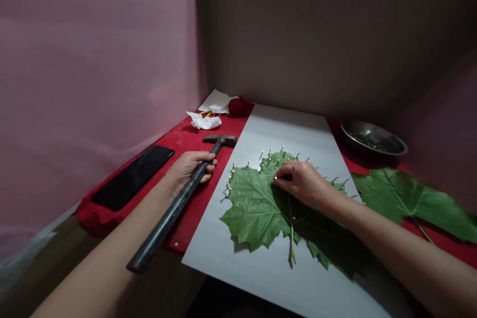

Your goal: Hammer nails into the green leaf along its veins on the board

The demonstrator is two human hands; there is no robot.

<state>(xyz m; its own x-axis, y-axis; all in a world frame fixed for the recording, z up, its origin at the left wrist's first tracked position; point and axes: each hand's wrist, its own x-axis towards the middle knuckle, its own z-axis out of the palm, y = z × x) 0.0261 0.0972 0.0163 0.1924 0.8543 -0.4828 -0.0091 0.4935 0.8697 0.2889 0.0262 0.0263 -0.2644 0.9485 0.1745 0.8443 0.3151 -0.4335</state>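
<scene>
My left hand [192, 168] is closed around the dark handle of a hammer [175, 206], whose head points away from me over the red cloth. Fingertips pressed together, my right hand [298, 181] pinches a small nail [275, 178] over the upper middle of a large green leaf [257, 203]. That leaf lies on a white board [290, 126], its stem toward me. Several nails [269, 153] stand along the leaf's upper and left edges, some tilted. The leaf's right part is in shadow and partly hidden under my right forearm.
A black phone [133, 177] lies on the red cloth [186, 138] at left. Behind it are crumpled white tissue [204, 120] and a dark red ball-like thing [238, 107]. At right are a metal bowl [400, 148] of nails and a second leaf [395, 191].
</scene>
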